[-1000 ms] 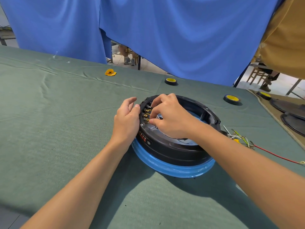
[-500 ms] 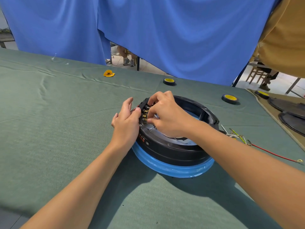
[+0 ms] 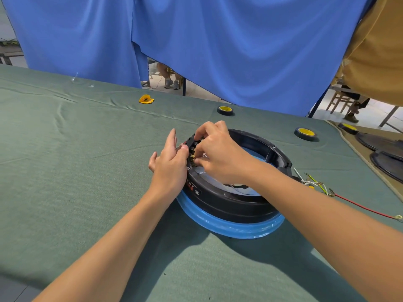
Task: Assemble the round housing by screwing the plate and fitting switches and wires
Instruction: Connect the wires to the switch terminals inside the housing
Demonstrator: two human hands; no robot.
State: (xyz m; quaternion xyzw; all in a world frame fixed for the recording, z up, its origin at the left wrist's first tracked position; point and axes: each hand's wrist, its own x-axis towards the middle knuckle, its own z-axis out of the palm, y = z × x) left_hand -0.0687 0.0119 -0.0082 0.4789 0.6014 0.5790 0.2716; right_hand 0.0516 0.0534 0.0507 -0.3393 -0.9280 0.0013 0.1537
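Right hand [image 3: 220, 155] pinches the switch [image 3: 190, 142] at the housing [image 3: 229, 199] rim; the flat left hand [image 3: 170, 168] braces it. Skewed pressure may bend its terminals [image 3: 192, 157].

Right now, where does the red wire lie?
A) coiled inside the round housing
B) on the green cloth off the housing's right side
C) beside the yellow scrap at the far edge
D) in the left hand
B: the red wire runs across the green cloth to the right of the housing.
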